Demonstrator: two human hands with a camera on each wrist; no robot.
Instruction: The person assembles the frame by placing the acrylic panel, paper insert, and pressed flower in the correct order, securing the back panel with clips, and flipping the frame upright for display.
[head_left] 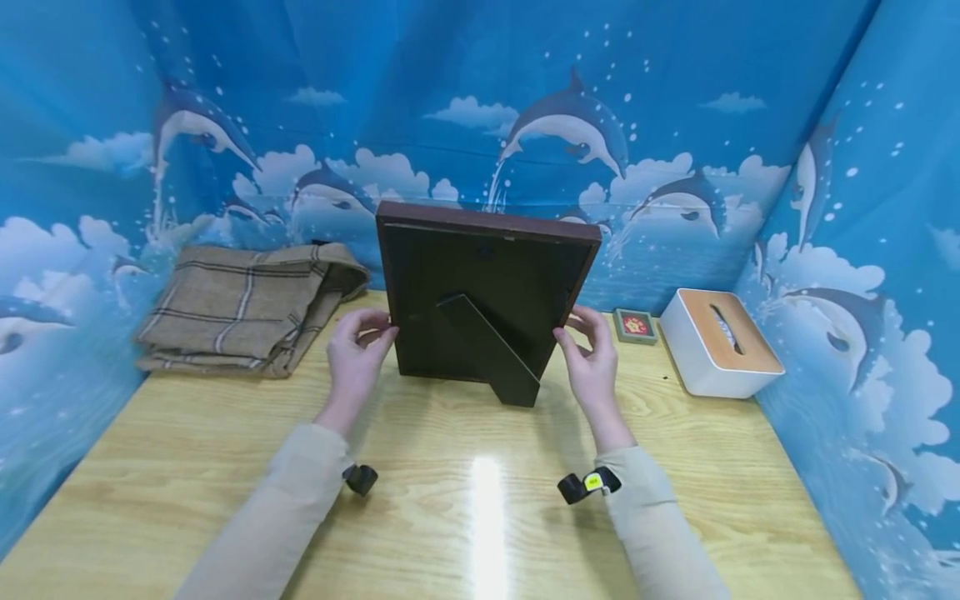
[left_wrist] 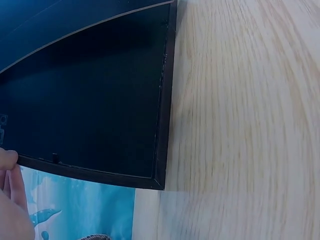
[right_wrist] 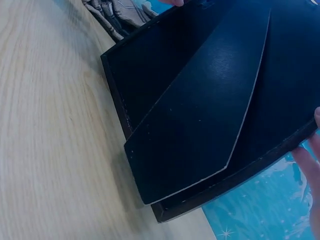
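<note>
A dark picture frame [head_left: 420, 292] stands upright at the back of the wooden table, its black back toward me. Its stand leg [head_left: 487, 342] is swung out and slants down to the right. My left hand [head_left: 357, 354] pinches the frame's left edge between thumb and fingers. On the opposite edge, my right hand [head_left: 592, 358] grips in the same way. The left wrist view shows the frame's lower corner [left_wrist: 159, 172] close over the wood. In the right wrist view the wide end of the leg [right_wrist: 185, 155] overlaps the bottom rim. The frame's front is hidden.
A folded plaid cloth [head_left: 232, 308] lies at the back left. Right of the frame are a small green box [head_left: 635, 326] with a red picture and a white tissue box [head_left: 705, 375] with a wooden lid. A blue dolphin curtain [head_left: 465, 100] encloses the table [head_left: 420, 517].
</note>
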